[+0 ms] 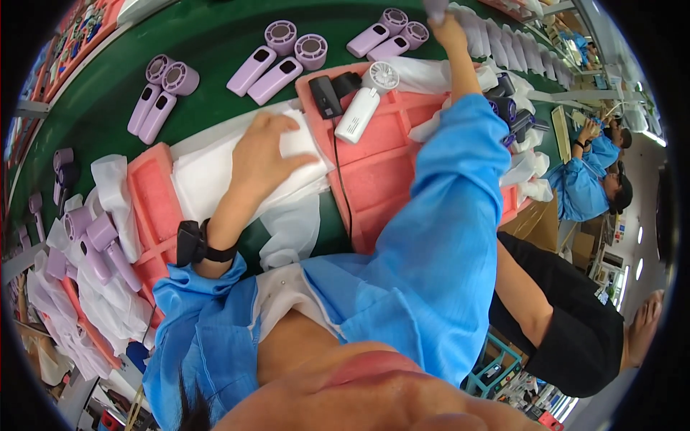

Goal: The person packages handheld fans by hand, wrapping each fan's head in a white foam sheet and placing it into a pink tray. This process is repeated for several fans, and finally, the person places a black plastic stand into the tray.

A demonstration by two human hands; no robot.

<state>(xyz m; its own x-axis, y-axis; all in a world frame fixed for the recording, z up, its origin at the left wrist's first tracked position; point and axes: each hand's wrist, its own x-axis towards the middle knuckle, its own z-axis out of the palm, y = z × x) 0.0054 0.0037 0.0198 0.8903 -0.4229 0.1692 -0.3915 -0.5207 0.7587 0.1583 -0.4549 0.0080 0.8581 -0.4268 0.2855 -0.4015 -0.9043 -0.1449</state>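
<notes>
white foam sheet [215,176] lies under left hand [262,154], fingers spread.

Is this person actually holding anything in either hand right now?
The left hand lies flat on white padding, gripping nothing. The right hand reaches far; whether it grips anything cannot be told.

The left hand [262,154] lies flat, palm down, fingers spread and pointing toward the far edge of the table, forearm bare below a rolled blue sleeve, a black band on the wrist. The right arm stretches far forward in its blue sleeve; the right hand [447,29] is closed around something at the table's far side.
</notes>
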